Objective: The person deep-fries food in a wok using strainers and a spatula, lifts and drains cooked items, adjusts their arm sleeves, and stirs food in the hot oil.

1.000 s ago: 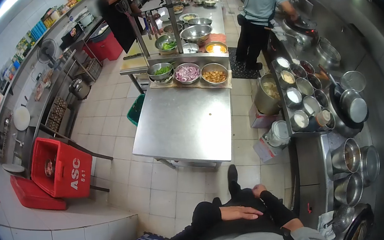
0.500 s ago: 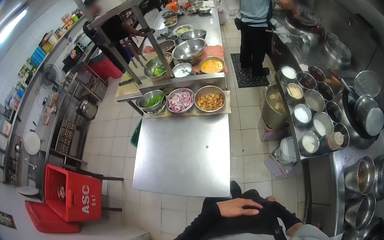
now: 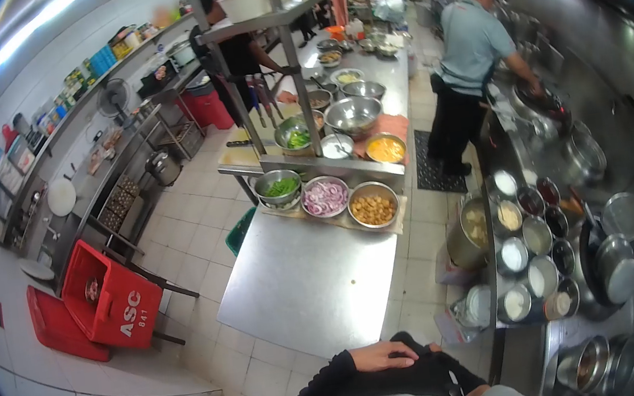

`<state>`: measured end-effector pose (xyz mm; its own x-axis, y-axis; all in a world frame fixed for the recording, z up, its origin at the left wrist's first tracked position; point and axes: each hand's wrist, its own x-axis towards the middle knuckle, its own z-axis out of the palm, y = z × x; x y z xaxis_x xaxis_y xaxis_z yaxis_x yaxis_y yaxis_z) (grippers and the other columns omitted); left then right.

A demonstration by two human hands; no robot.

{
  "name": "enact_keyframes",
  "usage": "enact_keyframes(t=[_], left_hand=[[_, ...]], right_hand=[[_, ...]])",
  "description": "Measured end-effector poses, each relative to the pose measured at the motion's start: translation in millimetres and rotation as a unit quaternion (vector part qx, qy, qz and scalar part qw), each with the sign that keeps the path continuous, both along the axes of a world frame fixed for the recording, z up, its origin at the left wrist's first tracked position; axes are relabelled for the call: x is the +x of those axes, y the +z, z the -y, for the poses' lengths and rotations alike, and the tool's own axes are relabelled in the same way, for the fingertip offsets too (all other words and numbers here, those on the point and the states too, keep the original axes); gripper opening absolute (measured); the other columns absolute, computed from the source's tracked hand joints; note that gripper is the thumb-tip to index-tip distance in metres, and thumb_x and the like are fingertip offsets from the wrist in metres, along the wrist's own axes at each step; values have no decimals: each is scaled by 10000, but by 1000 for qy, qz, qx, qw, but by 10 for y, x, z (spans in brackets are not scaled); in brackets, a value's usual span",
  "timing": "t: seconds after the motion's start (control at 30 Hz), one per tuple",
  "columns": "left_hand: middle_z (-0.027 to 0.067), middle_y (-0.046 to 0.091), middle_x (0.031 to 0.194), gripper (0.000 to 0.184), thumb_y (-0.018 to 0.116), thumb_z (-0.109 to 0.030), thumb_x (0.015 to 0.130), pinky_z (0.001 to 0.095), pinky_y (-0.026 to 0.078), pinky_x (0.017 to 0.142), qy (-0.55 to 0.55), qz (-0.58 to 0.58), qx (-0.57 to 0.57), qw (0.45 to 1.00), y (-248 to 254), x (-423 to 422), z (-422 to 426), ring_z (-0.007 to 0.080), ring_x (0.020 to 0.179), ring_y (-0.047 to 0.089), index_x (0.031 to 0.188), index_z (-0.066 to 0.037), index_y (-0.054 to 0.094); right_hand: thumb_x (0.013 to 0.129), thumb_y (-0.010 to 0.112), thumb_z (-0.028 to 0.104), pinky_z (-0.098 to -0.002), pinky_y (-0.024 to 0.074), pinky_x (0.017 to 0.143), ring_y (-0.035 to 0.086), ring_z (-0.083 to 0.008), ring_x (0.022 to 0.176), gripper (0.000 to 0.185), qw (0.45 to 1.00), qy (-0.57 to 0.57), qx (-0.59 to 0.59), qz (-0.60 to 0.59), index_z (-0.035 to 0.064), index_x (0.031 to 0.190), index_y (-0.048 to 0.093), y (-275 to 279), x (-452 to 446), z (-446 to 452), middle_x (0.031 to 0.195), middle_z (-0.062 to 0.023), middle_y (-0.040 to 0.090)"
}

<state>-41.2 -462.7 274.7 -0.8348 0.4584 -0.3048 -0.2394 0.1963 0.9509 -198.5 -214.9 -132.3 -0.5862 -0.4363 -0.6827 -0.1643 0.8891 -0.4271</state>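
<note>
My left hand (image 3: 384, 356) rests palm down on the dark apron at my waist, its fingers laid out and nothing visible in it. Only a small part of my right hand (image 3: 434, 348) shows beyond the apron; its fingers are hidden. In front of me stands a steel table (image 3: 304, 280). Along its far side sit a bowl of green vegetables (image 3: 279, 187), a bowl of sliced purple onions (image 3: 325, 198) and a bowl of browned cubes (image 3: 373, 205). Neither hand touches them.
A co-worker (image 3: 471, 57) stands at the stove on the right, another person (image 3: 238, 56) behind the rack. Seasoning containers (image 3: 537, 236) line the right counter. A red cooler (image 3: 114, 301) lies open at left. Pots (image 3: 583, 363) stand at lower right.
The view has shifted and tilted, and the steel table now reaches nearer my body than at first. My right hand has drawn back behind the apron. My left hand stays at my waist.
</note>
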Motion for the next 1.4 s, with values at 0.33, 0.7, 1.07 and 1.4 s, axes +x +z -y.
enact_keyframes(t=[0.33, 0.7, 1.07, 1.4], left_hand=[[92, 653, 1081, 264, 630, -265, 942, 288, 451, 900, 185, 48, -30, 981, -214, 27, 22, 184, 996, 605, 1070, -36, 656], [115, 623, 854, 134, 686, -98, 882, 357, 505, 708, 179, -345, 311, 867, 2637, -357, 89, 242, 756, 615, 824, -7, 607], [138, 639, 840, 108, 691, -42, 853, 395, 527, 720, -42, -449, 455, 768, 3107, -1228, -25, 281, 764, 633, 783, 2, 624], [159, 654, 827, 100, 696, 8, 827, 430, 548, 731, -31, -473, 439, 763, 3100, -1272, 273, 316, 771, 649, 745, 10, 639]], right_hand=[[750, 650, 313, -427, 520, 907, 661, -372, 993, 327, 999, 20, 37, 17, 79, 957, 748, -55, -92, 113, 1039, -167, 697], [737, 667, 322, -422, 520, 908, 663, -369, 995, 340, 999, 16, 29, 30, 75, 957, 749, -175, -2, -6, 1037, -170, 699], [725, 683, 330, -417, 520, 909, 664, -366, 998, 354, 999, 16, 40, 30, 71, 957, 750, -179, -4, 197, 1035, -173, 700], [713, 699, 337, -412, 520, 910, 665, -363, 1000, 368, 998, -6, 50, 39, 67, 957, 750, -264, 86, 89, 1033, -176, 702]])
